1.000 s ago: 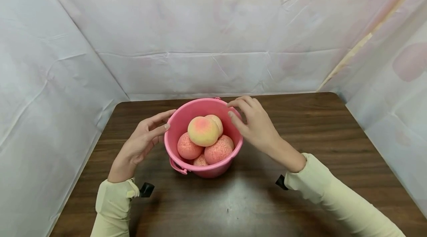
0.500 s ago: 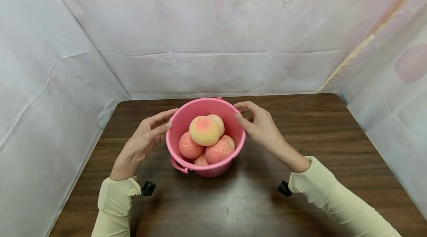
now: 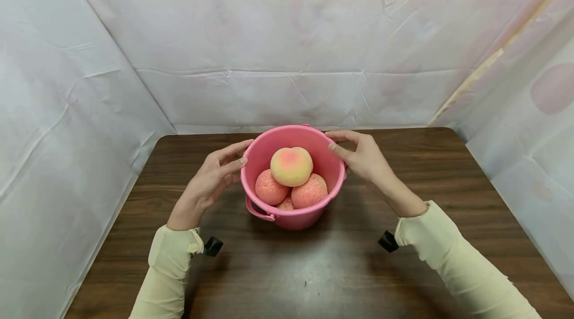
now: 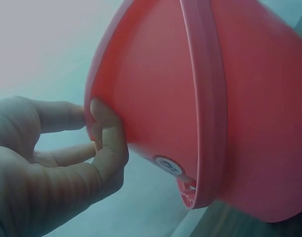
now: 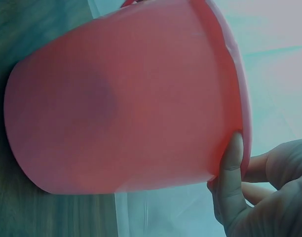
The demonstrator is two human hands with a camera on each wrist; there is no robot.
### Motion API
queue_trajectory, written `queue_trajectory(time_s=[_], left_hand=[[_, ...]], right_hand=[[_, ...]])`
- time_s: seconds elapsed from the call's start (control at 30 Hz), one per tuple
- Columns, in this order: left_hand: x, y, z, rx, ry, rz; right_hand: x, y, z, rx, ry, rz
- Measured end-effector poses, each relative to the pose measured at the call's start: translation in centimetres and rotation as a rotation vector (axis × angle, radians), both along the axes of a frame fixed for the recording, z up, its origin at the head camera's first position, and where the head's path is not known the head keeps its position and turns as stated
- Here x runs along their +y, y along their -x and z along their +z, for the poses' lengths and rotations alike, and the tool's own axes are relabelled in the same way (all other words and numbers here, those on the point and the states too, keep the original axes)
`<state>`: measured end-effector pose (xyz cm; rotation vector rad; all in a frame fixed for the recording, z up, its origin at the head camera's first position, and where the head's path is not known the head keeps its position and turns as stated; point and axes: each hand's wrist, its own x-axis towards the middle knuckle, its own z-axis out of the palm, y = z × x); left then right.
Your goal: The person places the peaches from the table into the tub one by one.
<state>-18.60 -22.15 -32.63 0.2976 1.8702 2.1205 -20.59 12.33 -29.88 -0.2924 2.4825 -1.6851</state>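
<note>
A pink plastic bucket stands mid-table in the head view, mouth tipped towards me, its handle hanging at the front left. Inside it lie several peach-like fruits: a yellow one with a pink blush on top, and speckled pink ones below, partly hidden. My left hand pinches the left rim between thumb and fingers. Opposite, my right hand holds the right rim the same way. In both wrist views fingers curl under the rim, against the bucket's outer wall. A round sticker shows on the left.
The dark wood-grain table extends all round the bucket. White sheeting hangs close behind its back edge and along both sides. A small black device sits at the left wrist, another black one at the right.
Over the last second my right hand has come onto the right rim. The bucket, with the fruits and both hands, has shifted right and slightly away from me.
</note>
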Motion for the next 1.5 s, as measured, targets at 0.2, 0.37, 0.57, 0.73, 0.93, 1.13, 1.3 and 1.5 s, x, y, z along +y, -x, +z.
queue_trajectory(time_s=[0.2, 0.37, 0.57, 0.73, 0.93, 1.13, 1.3, 1.5], left_hand=[[1.4, 1.9, 0.3, -0.027, -0.050, -0.011], [2.6, 3.9, 0.3, -0.068, -0.082, 0.009], [4.3, 6.4, 0.1, -0.093, -0.095, 0.047], [5.2, 8.0, -0.1, -0.102, -0.114, 0.070], [5.4, 9.2, 0.2, -0.106, -0.119, 0.073], [4.9, 9.8, 0.0, -0.124, -0.119, 0.041], [3.9, 8.7, -0.6, -0.133, -0.043, 0.072], [2.0, 5.8, -1.4, 0.099, 0.266, 0.158]], right_hand=[[1.0, 1.6, 0.1, -0.140, 0.142, -0.039], [1.8, 3.5, 0.1, -0.182, 0.145, -0.095], [2.9, 6.2, 0.1, -0.217, 0.154, -0.145], [3.4, 7.9, 0.3, -0.249, 0.172, -0.182], [3.6, 9.2, 0.4, -0.281, 0.216, -0.199], [4.0, 9.4, -0.2, -0.258, 0.277, -0.203], [4.7, 7.9, -1.8, -0.160, 0.333, -0.225], [6.5, 4.5, -2.5, -0.042, 0.166, -0.253]])
